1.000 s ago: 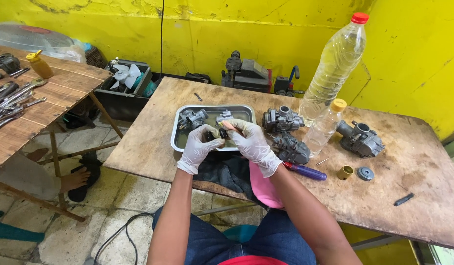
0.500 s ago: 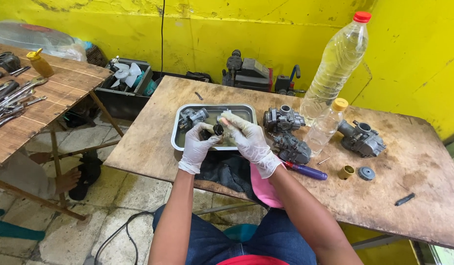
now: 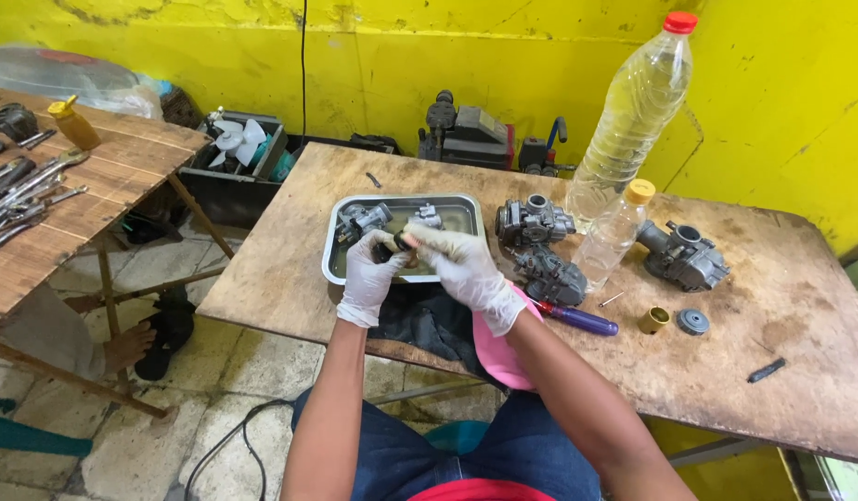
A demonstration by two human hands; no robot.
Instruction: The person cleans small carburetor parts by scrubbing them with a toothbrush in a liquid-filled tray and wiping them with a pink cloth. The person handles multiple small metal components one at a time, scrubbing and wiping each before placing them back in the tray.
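Both my hands wear white gloves and meet over the front of a metal tray [image 3: 336,243] on the wooden table. My left hand [image 3: 371,276] grips a small dark metal part [image 3: 389,249]. My right hand [image 3: 461,266] pinches the same part from the right with fingers and thumb. Inside the tray lie two grey carburetor pieces [image 3: 364,220] in shallow liquid. A dark cloth [image 3: 427,325] lies under my wrists at the table's front edge, with a pink object [image 3: 499,357] beside it.
Right of the tray stand carburetors [image 3: 533,222], [image 3: 549,275], [image 3: 684,255], a small bottle [image 3: 614,234], a tall clear bottle [image 3: 633,111], a purple-handled screwdriver [image 3: 577,319], a brass cap [image 3: 651,320] and a grey disc [image 3: 693,321]. A slatted table with tools [image 3: 39,199] stands left.
My hands have stayed over the tray's front edge; they have shifted the small part slightly and closed tighter around it. Nothing else has moved.
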